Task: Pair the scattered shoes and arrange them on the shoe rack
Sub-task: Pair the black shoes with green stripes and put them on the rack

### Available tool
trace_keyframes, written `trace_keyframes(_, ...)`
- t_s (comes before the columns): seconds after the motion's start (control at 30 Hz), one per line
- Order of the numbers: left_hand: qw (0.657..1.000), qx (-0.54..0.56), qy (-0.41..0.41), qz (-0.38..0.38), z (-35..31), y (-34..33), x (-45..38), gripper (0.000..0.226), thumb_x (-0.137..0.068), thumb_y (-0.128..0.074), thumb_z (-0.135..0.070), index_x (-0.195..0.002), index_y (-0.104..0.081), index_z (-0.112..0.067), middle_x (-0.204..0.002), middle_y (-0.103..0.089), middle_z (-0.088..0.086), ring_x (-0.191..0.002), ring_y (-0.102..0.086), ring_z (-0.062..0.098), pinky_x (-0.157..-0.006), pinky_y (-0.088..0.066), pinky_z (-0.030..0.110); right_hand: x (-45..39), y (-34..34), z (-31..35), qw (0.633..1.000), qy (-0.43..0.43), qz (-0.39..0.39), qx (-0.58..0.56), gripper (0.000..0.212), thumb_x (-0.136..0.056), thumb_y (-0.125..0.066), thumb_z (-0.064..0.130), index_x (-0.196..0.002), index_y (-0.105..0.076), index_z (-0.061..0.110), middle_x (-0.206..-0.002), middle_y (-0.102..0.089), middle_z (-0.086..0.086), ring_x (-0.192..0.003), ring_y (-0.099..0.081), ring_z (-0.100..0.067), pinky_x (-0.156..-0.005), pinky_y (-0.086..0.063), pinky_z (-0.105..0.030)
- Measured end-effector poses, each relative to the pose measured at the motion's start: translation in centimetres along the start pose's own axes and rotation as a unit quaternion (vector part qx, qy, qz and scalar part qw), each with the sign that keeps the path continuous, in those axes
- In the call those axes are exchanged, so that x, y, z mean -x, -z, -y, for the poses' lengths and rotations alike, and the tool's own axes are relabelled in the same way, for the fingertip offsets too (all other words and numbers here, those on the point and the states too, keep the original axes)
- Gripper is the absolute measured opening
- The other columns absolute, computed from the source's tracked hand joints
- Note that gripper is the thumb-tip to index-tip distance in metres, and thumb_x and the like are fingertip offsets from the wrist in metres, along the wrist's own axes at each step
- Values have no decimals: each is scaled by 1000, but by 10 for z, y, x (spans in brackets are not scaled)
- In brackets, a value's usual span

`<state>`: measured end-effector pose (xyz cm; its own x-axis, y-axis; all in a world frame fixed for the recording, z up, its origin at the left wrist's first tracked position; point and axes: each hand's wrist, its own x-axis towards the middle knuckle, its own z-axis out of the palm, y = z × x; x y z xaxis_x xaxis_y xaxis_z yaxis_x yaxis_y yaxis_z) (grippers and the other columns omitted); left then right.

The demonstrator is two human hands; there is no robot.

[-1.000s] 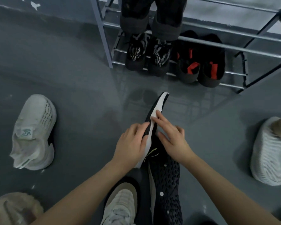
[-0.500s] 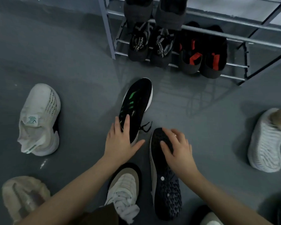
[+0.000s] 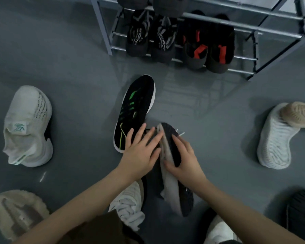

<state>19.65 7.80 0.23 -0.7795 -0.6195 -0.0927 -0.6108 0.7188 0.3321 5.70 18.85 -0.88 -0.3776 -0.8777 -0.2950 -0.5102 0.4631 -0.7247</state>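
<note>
A black shoe with green stripes point(image 3: 136, 106) stands upright on the grey floor in front of the shoe rack point(image 3: 102, 32). Just right of it, its black mate point(image 3: 173, 140) is tipped onto its edge, sole facing right and white midsole up. My right hand point(image 3: 185, 161) grips this tipped shoe, fingers across the sole and thumb on the midsole. My left hand point(image 3: 141, 152) lies flat with straight, spread fingers against the shoe's left side, between the two black shoes.
The rack's bottom shelf holds a black pair with white lettering point(image 3: 148, 36) and a black-and-red pair point(image 3: 208, 50). A white shoe point(image 3: 27, 124) lies left; a white shoe on its side point(image 3: 273, 143) under a beige one point(image 3: 299, 115) right. A fuzzy slipper point(image 3: 16, 212) sits bottom left.
The second black shoe has turned from sole-up onto its edge. My left hand left the green-striped shoe and came right against the tipped shoe. The right hand stayed on its sole.
</note>
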Motion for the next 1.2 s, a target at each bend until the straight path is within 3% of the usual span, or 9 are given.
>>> trace_keyframes(0.13, 998, 58, -20, 26, -7, 2, -22, 50, -96, -20, -44, -145, -22, -35, -150, -35, -7, -144, -14, 21, -112, 4, 41, -12, 25, -8, 985, 1, -59, -160, 53, -90, -58, 20, -138, -38, 30, -134, -52, 10, -120, -51, -4, -99, -43, -24)
trace_keyframes(0.23, 997, 53, -33, 44, -7, -1, -41, 48, -98, -25, -41, -145, -18, -35, -152, -28, -10, -144, -8, 19, -111, 10, 40, -18, 37, -21, 988, -4, -109, -112, 41, -95, -49, 20, -135, -43, 30, -130, -50, 14, -119, -48, -1, -100, -41, -26)
trace_keyframes(0.33, 996, 48, -35, 62, -9, -10, -45, 49, -98, -27, -41, -146, -18, -35, -154, -23, -10, -144, -8, 19, -111, 9, 41, -17, 45, -32, 990, -23, -132, -41, 35, -96, -47, 22, -131, -51, 21, -135, -45, -1, -125, -43, -19, -106, -34, -32)
trace_keyframes(0.57, 993, -4, -30, 114, -34, -38, -38, 56, -95, -32, -45, -146, -16, -31, -158, -9, 0, -143, -11, 22, -112, 2, 45, 2, 43, -36, 975, -56, 12, 214, 105, -64, -67, 63, -145, -5, 41, -156, -11, -5, -130, -31, -33, -102, -34, -48)
trace_keyframes(0.67, 994, 1, -14, 112, -34, -37, -42, 55, -95, -32, -46, -146, -16, -32, -158, -9, -3, -143, -12, 21, -112, 1, 45, 2, 37, -38, 971, -58, 55, 226, 107, -66, -70, 51, -145, 1, 38, -156, 4, -4, -126, -34, -37, -98, -39, -46)
trace_keyframes(0.77, 995, 6, -6, 96, -32, -28, -41, 53, -96, -31, -43, -146, -16, -33, -157, -12, -7, -143, -12, 20, -112, 0, 44, 0, 33, -31, 981, -49, 26, 187, 91, -71, -64, 35, -145, -10, 34, -156, -2, -8, -121, -38, -40, -92, -44, -44)
trace_keyframes(1.0, 991, 4, 118, -58, 2, 0, -28, 64, -88, -51, -43, -144, -26, -26, -157, -11, 9, -142, -11, 35, -109, -17, 54, -37, 21, 14, 969, -46, -46, 238, 70, -85, -53, 36, -145, -18, 29, -155, -6, -17, -135, -25, -39, -107, -22, -51)
trace_keyframes(1.13, 970, -25, 242, -2, 40, 0, -27, 98, -74, -53, -66, -147, -4, -22, -153, -9, 23, -137, -20, 43, -107, -19, 57, -61, 18, 40, 955, 62, -62, 284, 58, -88, -53, 31, -142, -35, 23, -152, -25, -19, -134, -30, -41, -107, -24, -53)
trace_keyframes(1.2, 962, -11, 273, 30, 53, -4, -29, 108, -67, -50, -74, -146, 5, -25, -147, -24, 24, -128, -34, 41, -104, -25, 52, -70, 12, 50, 951, 84, -56, 294, 53, -90, -51, 35, -140, -38, 24, -150, -30, -16, -130, -37, -39, -106, -26, -53)
